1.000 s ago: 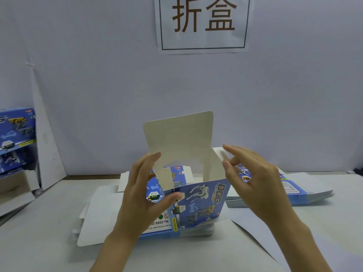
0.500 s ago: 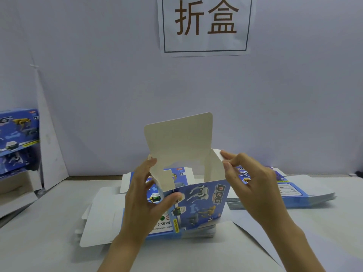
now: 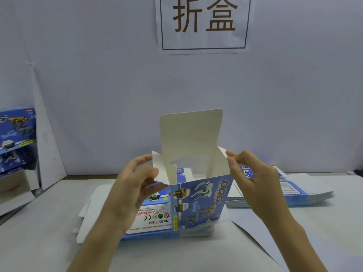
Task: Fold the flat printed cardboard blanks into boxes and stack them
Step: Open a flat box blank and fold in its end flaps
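A half-formed blue printed box [image 3: 198, 201] stands upright at the table's middle, on a pile of flat blanks [image 3: 149, 218]. Its top is open and its tall white lid flap [image 3: 190, 134] stands straight up at the back. My left hand [image 3: 133, 185] pinches the small white side flap at the box's left top edge between thumb and fingers. My right hand [image 3: 253, 179] pinches the white side flap at the right top edge. A second pile of flat blanks [image 3: 306, 191] lies behind my right hand.
Finished blue boxes [image 3: 16, 134] are stacked at the far left beside a leaning white board [image 3: 47, 150]. A loose white sheet [image 3: 253, 228] lies on the table at right. A paper sign [image 3: 202, 24] hangs on the wall close behind the table.
My left hand has gone from the box's left wall up to the left side flap and pinched it. My right hand has closed on the right side flap. The box has turned slightly.
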